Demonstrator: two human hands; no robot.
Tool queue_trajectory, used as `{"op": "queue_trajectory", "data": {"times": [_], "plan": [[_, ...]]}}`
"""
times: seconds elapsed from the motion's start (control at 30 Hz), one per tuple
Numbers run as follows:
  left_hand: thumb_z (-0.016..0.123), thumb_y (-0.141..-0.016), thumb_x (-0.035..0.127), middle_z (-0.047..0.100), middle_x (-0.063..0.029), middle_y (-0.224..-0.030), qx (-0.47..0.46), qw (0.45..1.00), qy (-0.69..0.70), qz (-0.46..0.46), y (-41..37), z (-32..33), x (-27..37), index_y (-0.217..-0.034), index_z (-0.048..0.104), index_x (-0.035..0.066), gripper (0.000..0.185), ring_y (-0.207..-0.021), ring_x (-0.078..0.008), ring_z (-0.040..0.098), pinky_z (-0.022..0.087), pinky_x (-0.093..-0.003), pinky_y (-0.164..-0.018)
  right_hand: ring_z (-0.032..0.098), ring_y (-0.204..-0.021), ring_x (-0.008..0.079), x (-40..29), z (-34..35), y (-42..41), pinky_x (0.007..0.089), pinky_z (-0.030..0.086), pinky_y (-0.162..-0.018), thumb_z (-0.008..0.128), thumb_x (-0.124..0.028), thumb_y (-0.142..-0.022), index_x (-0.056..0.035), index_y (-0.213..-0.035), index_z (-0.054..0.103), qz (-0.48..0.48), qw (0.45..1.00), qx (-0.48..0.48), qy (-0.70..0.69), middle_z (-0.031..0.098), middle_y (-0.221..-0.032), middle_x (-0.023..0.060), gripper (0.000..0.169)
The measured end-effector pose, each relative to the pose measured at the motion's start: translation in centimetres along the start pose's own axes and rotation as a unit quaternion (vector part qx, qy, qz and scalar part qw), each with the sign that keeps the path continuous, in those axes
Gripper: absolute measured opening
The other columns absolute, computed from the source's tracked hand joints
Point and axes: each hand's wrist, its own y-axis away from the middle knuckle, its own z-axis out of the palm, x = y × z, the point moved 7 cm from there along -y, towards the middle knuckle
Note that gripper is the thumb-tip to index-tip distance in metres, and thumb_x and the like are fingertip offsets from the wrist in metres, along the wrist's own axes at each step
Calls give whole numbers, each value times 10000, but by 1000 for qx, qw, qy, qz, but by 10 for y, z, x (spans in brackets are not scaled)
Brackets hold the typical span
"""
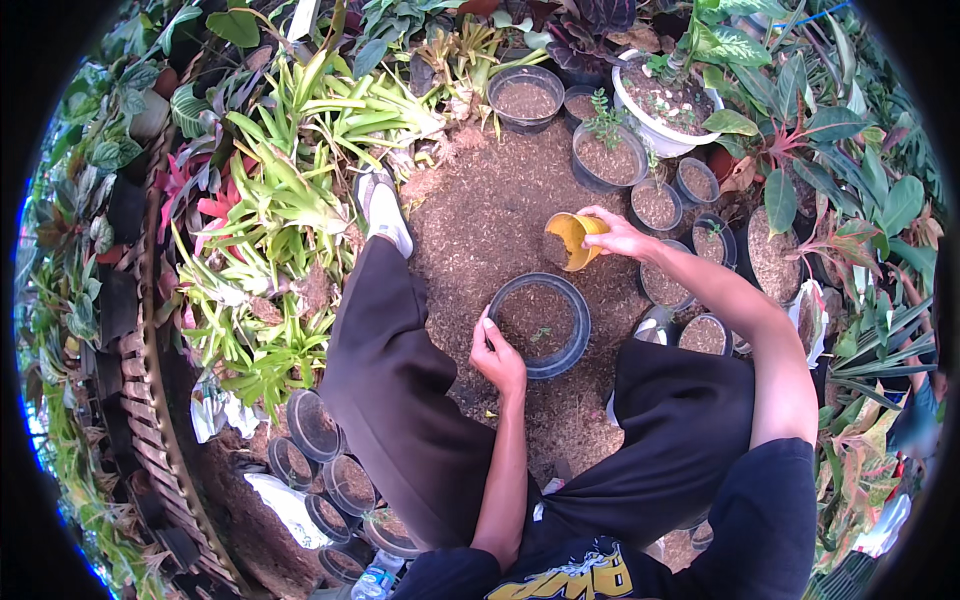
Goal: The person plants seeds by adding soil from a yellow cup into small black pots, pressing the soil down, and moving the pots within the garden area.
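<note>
My left hand (501,355) grips the left rim of a round black plastic plant pot (571,352) that stands between my legs. Soil fills the inside of this pot, and a small green seedling (540,334) shows in it near the front. My right hand (621,236) holds a yellow plastic cup (592,253) tilted on its side, its mouth facing left. Some dark soil clings inside the cup. The cup is above and to the right of the pot, apart from its rim, over ground covered with loose brown soil mix (472,202).
Several soil-filled black pots (609,161) line the right side, beside a large white pot (667,139). Uprooted bromeliads (300,150) lie heaped at the left. More black pots (351,484), a white plastic bag (285,510) and a plastic bottle (375,577) are at the lower left.
</note>
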Motion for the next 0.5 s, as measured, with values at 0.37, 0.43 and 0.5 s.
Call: {"op": "queue_trajectory", "data": {"times": [0.37, 0.43, 0.5], "plan": [[541, -1125, 183, 788, -181, -1144, 5, 999, 21, -26, 1, 4, -9, -1293, 708, -92, 362, -1049, -225, 716, 526, -379, -977, 617, -1150, 136, -18, -35, 83, 366, 556, -992, 623, -254, -1054, -295, -1586, 404, -22, 975, 0, -220, 599, -1225, 69, 576], [543, -1125, 191, 789, -181, -1141, 2, 1000, 12, -26, 0, 4, -13, -1294, 705, -92, 368, -1046, -220, 715, 525, -375, -974, 621, -1159, 137, -45, -41, 105, 379, 563, -993, 640, -265, -1042, -295, -1593, 400, -31, 982, -15, -184, 596, -1210, 68, 601], [548, -1124, 204, 790, -176, -1141, -1, 999, 33, -32, 0, 6, -15, -1291, 709, -90, 374, -1039, -216, 715, 525, -373, -966, 626, -1159, 135, -75, -41, 121, 368, 564, -996, 666, -255, -1018, -283, -1589, 412, -40, 987, -32, -155, 598, -1195, 65, 625]]}}
